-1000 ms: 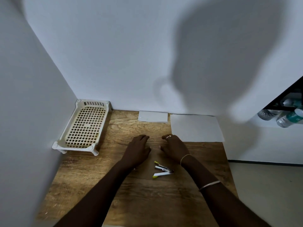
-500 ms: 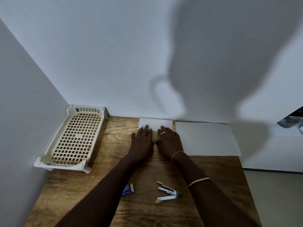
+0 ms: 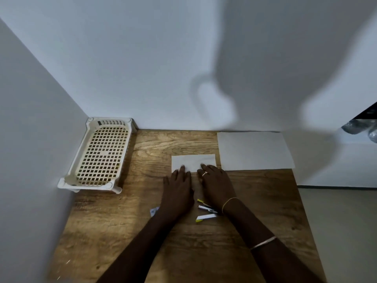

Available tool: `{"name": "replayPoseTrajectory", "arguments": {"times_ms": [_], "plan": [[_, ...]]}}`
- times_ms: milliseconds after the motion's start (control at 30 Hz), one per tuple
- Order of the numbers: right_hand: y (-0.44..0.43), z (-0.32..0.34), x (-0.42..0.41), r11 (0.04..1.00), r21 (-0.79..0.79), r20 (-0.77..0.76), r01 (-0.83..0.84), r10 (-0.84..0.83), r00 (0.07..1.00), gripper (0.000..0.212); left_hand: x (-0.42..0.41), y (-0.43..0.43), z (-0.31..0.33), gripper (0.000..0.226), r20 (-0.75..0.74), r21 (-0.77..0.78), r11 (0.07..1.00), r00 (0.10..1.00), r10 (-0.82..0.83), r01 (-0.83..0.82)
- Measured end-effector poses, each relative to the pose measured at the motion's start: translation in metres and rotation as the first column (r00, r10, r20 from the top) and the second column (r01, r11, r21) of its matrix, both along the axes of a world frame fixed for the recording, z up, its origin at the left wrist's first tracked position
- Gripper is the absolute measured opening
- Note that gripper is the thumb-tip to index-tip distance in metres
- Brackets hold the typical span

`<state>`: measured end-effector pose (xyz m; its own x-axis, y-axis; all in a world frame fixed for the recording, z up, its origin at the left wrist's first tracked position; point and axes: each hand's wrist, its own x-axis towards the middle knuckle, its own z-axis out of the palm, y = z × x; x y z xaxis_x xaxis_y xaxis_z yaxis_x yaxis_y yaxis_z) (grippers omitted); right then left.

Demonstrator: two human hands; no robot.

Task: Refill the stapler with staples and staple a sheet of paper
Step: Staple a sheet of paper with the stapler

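Left hand: my left hand [image 3: 177, 193] lies flat at the centre of the frame, fingers [image 3: 182, 170] spread open, tips on the near edge of the small paper [image 3: 192, 161].
Right hand: my right hand [image 3: 216, 185] lies flat beside it, fingers open on the same edge, gripping nothing.
Small paper: flat on the table [image 3: 126, 231], long axis left to right, just left of the large sheet [image 3: 255, 151].
Stapler: the stapler [image 3: 206, 212] lies swung open below my right hand, hinge at right, arms pointing left.
Staple box: the staple box [image 3: 154, 211] peeks out left of my left wrist.
Tray: the tray [image 3: 100, 156] sits at left against the wall.
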<state>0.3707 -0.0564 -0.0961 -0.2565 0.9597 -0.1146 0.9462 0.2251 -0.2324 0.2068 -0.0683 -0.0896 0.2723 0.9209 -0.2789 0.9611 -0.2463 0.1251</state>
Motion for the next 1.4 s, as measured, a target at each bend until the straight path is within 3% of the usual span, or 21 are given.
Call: {"name": "replayPoseTrajectory", "arguments": {"times_ms": [267,333,400,500,567,667,767,933,1000,1133,1400], "plan": [[-0.041,-0.003,0.003,0.999,-0.024,0.043,-0.030,0.031,0.999,0.061,0.001,-0.035,0.000,0.068,0.046,-0.030,0.999,0.999,0.022,-0.020],[-0.038,0.001,0.003,1.000,0.001,0.024,-0.027,0.027,0.999,0.056,0.001,-0.033,0.005,0.067,0.101,-0.004,1.000,0.994,0.031,-0.031],[-0.034,0.007,0.003,0.998,0.069,-0.018,-0.002,0.003,1.000,0.049,-0.001,-0.030,0.013,0.062,0.255,0.041,0.995,0.964,0.081,-0.095],[-0.033,0.014,0.003,0.968,0.107,-0.286,0.225,-0.187,0.940,0.042,-0.008,-0.027,0.023,0.054,0.518,0.041,0.942,0.814,0.264,-0.332],[-0.031,0.019,0.001,0.898,-0.016,-0.469,0.440,-0.395,0.790,0.039,-0.012,-0.022,0.026,0.048,0.601,-0.024,0.885,0.701,0.384,-0.465],[-0.023,0.022,0.001,0.782,-0.197,-0.535,0.591,-0.591,0.603,0.040,-0.017,-0.011,0.028,0.034,0.651,-0.210,0.758,0.490,0.579,-0.617],[-0.017,0.021,0.001,0.718,-0.249,-0.533,0.650,-0.662,0.527,0.040,-0.019,-0.002,0.029,0.014,0.652,-0.380,0.645,0.303,0.695,-0.663],[-0.007,0.019,0.003,0.606,-0.377,-0.518,0.700,-0.765,0.383,0.035,-0.019,0.008,0.026,0.016,0.601,-0.458,0.604,0.274,0.751,-0.653],[-0.003,0.018,0.005,0.563,-0.421,-0.505,0.711,-0.797,0.332,0.033,-0.022,0.012,0.022,0.027,0.598,-0.502,0.583,0.231,0.768,-0.639],[0.000,0.018,0.010,0.563,-0.446,-0.505,0.696,-0.800,0.323,0.026,-0.023,0.016,0.018,0.039,0.590,-0.569,0.548,0.160,0.791,-0.613],[0.000,0.020,0.022,0.603,-0.447,-0.566,0.661,-0.763,0.313,0.027,-0.020,0.011,0.020,0.029,0.616,-0.468,0.588,0.234,0.752,-0.659]]}}
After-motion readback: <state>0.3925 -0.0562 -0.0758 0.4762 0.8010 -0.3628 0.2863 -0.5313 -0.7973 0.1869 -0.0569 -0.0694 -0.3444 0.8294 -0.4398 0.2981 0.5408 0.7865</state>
